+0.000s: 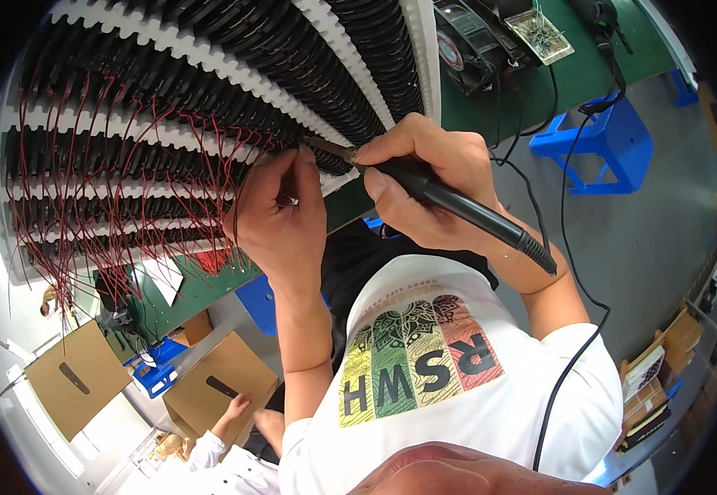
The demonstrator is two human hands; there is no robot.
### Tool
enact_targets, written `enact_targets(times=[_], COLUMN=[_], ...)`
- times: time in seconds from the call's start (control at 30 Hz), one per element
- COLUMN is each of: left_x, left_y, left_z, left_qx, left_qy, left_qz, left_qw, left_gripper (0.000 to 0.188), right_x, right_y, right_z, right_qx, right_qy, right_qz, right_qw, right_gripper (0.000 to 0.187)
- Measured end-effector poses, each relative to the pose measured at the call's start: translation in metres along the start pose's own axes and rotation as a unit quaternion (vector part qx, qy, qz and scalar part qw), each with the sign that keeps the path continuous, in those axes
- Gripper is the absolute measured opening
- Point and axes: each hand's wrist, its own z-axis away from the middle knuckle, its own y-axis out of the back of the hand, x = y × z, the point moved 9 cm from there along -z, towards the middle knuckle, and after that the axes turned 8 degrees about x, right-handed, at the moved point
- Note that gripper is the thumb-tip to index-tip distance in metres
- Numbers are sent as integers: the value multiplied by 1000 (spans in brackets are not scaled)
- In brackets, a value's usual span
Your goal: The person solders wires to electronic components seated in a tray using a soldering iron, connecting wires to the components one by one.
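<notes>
My right hand (437,169) grips the black handle of a soldering iron (482,216), its metal tip pointing left toward a row of black parts. Close by that tip, my left hand (280,219) is closed in a pinch; what sits between its fingertips is too small to make out. Several thin red wires (140,140) run over the rows and reach the left fingers. The black parts (272,49) stand packed in rows between white toothed strips (185,48) of a large white frame.
A green table (622,33) carries a black soldering device (466,49) and a small metal tray (540,37). The iron's black cord (577,285) hangs at my right. Blue stools (606,148), cardboard boxes (78,375) and another person's hand (239,404) are further off.
</notes>
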Motion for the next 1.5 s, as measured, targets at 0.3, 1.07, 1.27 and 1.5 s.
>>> enact_targets(times=[0.3,1.07,1.27,1.5], left_x=[-3,-1,-14,-144], left_y=[-2,8,73,63], left_z=[1,22,77,54], left_qx=[-2,38,184,243], left_qy=[23,-13,-156,118], left_qz=[0,-50,31,168], left_qw=[1000,998,970,948], left_gripper=[13,21,13,42], right_x=[3,7,51,81], right_y=[15,64,85,67], right_z=[7,27,-26,-42], right_qx=[45,223,248,252], right_qy=[-24,60,160,122], right_qz=[-39,-187,-11,18], right_qw=[998,955,955,960], right_gripper=[17,26,33,33])
